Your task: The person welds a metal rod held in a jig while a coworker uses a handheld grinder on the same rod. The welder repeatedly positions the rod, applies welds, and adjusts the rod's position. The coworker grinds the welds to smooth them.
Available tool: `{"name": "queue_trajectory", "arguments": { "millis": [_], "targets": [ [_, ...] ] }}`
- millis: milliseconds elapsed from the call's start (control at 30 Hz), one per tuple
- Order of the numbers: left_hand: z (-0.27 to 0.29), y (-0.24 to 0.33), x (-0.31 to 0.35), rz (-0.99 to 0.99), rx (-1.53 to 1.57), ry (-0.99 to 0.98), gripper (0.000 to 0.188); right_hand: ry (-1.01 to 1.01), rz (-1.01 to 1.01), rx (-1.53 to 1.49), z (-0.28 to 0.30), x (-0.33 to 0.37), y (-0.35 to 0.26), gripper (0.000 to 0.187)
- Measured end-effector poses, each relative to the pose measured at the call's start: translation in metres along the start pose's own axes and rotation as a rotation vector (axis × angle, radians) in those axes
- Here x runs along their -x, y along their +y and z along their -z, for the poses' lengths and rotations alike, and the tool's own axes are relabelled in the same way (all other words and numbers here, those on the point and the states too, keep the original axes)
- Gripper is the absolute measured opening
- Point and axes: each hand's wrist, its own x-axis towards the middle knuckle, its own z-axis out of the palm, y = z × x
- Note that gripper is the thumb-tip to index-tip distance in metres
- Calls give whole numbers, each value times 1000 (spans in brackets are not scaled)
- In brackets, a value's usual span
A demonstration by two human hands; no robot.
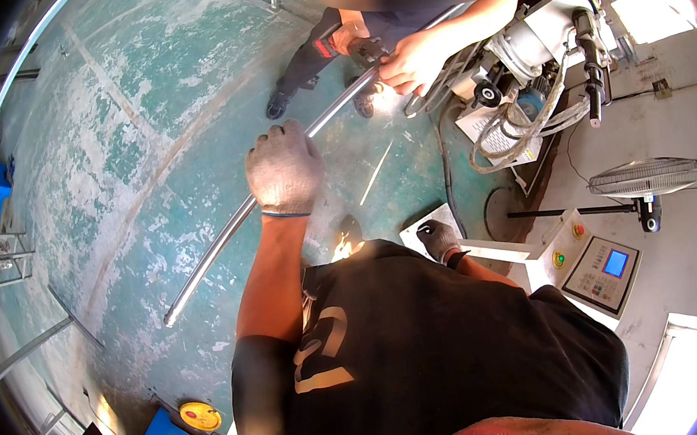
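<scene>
A long, shiny, round metal tube (216, 254) slanted from lower left to upper right under the pale knit-gloved left hand (285, 169), whose fingers curled closed over it, while the grey-gloved right hand (441, 239) lay farther off at a white box (442, 214), its grip impossible to tell.

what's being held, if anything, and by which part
The left grip is closed around the shiny metal rod, partway along, between its lower-left end and the co-worker's hand. Whether the right grip holds anything cannot be told.
</scene>
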Motion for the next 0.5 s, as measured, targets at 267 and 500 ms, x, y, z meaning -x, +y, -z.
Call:
{"name": "queue_trajectory", "arguments": {
  "millis": [267, 500],
  "targets": [
    [1, 0, 0, -4, 24, 19, 12, -13, 17, -5, -1, -2, -1, 35],
    [5, 3, -1, 10, 26, -3, 13, -11, -1, -1, -4, -2, 7, 37]
  ]
}}
